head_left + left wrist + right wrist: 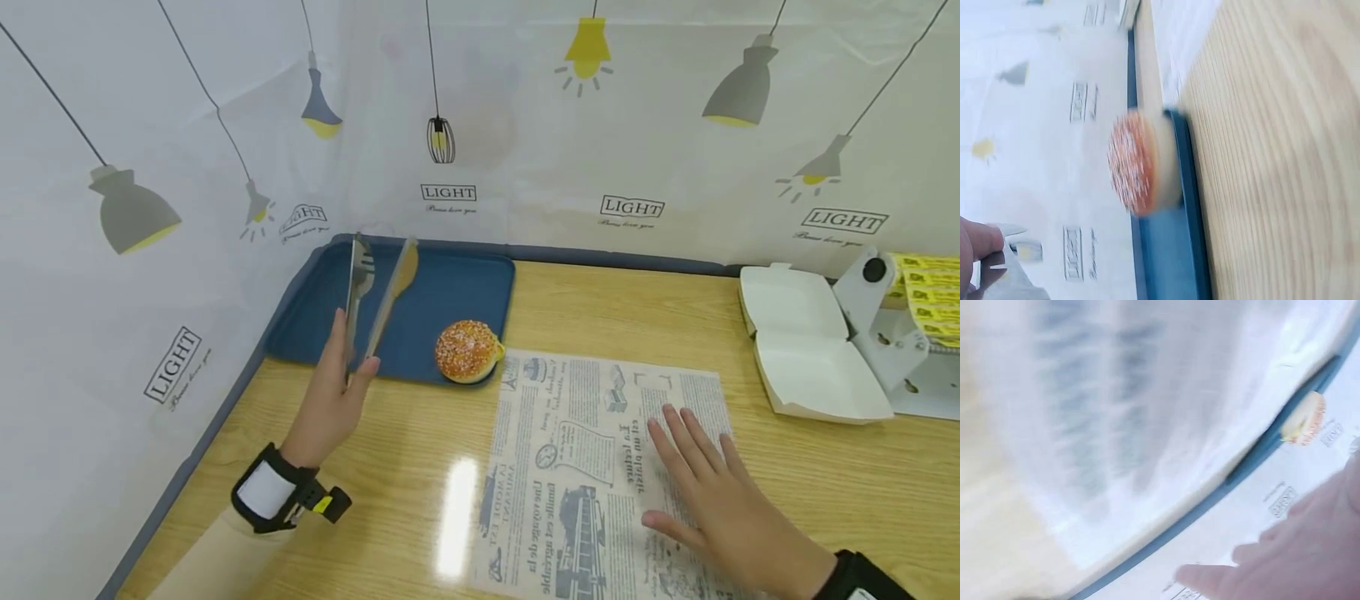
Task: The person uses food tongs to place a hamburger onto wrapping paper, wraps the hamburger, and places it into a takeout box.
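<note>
Within the left hand (330,410), tongs (387,305) partly hidden.

Tongs (358,279): metal by look, smooth, bright sheen on the slotted arm; other arm's tip tan, material uncertain. Paper sheet (596,458): thin, matt, printed; blurred in the right wrist view. Counter (622,308): wood-grained, smooth, glossy enough to throw back a white streak of light. Tray (311,321): plastic-like, smooth, low sheen. Bun (467,350): glazed crown, roughened by pale grains; lower side smooth, duller. Clamshell box (817,375): white, smooth, matt; card or foam, cannot tell. Yellow strips (933,300): printed, film-like. Wall covering (517,100): thin sheet, smooth, faintly creased. Sleeve (225,558): matt cloth.
</note>
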`<state>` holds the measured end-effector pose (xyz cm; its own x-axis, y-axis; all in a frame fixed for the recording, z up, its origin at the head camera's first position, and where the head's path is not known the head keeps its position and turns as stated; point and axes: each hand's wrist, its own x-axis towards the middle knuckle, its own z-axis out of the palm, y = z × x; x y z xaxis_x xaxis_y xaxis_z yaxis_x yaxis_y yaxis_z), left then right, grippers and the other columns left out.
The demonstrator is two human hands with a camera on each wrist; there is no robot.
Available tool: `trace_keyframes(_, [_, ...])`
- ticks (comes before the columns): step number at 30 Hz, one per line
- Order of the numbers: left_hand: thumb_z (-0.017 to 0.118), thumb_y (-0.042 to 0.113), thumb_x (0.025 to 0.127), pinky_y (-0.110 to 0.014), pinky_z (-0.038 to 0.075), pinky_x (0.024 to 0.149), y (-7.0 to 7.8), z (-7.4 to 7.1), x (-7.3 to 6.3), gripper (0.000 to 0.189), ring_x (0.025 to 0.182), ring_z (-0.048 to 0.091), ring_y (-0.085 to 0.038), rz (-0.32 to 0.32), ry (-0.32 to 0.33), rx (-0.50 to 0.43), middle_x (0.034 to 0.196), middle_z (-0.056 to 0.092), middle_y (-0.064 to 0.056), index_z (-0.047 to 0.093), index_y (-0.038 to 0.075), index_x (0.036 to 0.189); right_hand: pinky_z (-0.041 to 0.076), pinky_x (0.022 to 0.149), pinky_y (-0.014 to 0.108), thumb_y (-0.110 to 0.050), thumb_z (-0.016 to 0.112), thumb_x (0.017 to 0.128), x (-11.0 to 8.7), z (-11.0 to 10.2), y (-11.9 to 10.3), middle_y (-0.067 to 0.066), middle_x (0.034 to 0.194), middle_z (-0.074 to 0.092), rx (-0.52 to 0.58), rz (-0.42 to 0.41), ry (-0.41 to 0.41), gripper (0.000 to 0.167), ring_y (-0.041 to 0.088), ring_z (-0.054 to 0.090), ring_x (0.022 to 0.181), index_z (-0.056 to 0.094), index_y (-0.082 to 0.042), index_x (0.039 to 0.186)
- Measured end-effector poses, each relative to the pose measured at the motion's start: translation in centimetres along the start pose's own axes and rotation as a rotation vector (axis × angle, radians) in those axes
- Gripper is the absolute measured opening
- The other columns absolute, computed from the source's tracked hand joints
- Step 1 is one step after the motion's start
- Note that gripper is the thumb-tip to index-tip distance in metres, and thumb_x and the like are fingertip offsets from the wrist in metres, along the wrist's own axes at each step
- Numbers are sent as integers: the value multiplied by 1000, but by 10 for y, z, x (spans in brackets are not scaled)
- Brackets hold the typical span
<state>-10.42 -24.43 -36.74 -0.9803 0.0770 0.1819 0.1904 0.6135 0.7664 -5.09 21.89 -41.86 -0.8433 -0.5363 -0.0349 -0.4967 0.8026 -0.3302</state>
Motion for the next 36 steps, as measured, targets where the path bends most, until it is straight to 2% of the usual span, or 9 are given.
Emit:
trace_keyframes(2, [45,27,110,-61,11,121,11,12,-3,77,155,-2,-34,25,-12,-25,169,-9,-16,-10,8,161,-5,122,58,-52,62,98,9,-5,-8,11,171,-6,5,-36,53,99,32,-5,156,1,-13,165])
trace_keyframes(6, [47,22,109,-58,11,122,33,37,-8,77,155,0,-31,71,-50,-63,169,-4,-14,-7,8,162,-1,124,53,-46,64,99,31,-13,-28,7,171,-11,76,-65,64,101,29,-5,157,-7,-14,164])
trace_keyframes(9, [50,19,109,-56,13,122,45,55,-12,78,155,3,-29,94,-80,-75,170,-1,-12,-6,10,163,6,124,53,-44,63,100,48,-17,-45,7,171,-9,132,-100,75,100,28,-1,157,-8,-13,164])
trace_keyframes(13, [53,13,107,-56,14,122,56,75,-15,79,155,6,-30,142,-96,-97,170,3,-11,-3,10,163,15,122,55,-45,57,103,65,-20,-68,7,171,-5,200,-178,97,94,29,5,156,-7,-13,164])
trace_keyframes(17, [55,8,105,-56,14,122,61,91,-18,79,155,8,-30,181,-108,-108,170,4,-11,2,7,163,19,121,55,-44,55,104,77,-20,-86,6,171,-8,276,-229,99,91,27,3,156,-7,-12,163])
trace_keyframes(22, [55,12,105,-53,15,123,67,103,-23,77,155,9,-28,176,-137,-106,170,3,-11,4,5,163,18,120,57,-39,57,105,82,-20,-94,7,169,-16,353,-221,99,95,28,-2,156,-14,-13,162])
trace_keyframes(30, [54,19,106,-46,13,124,75,112,-27,79,156,5,-24,170,-193,-127,169,0,-8,2,5,163,16,119,60,-31,57,105,82,-15,-93,5,168,-20,447,-205,105,95,28,-5,156,-19,-15,161])
trace_keyframes(33, [56,23,105,-46,13,124,75,113,-28,82,155,4,-19,154,-211,-153,169,-1,-5,-1,10,163,13,121,55,-33,54,107,81,-11,-92,6,169,-19,471,-208,130,92,27,-5,156,-18,-16,161])
trace_keyframes(36, [59,23,104,-47,13,124,74,114,-29,86,155,2,-17,139,-232,-192,170,-2,-5,-3,13,163,9,123,45,-33,51,108,81,-7,-92,7,169,-17,509,-219,162,88,28,-5,156,-16,-15,161])
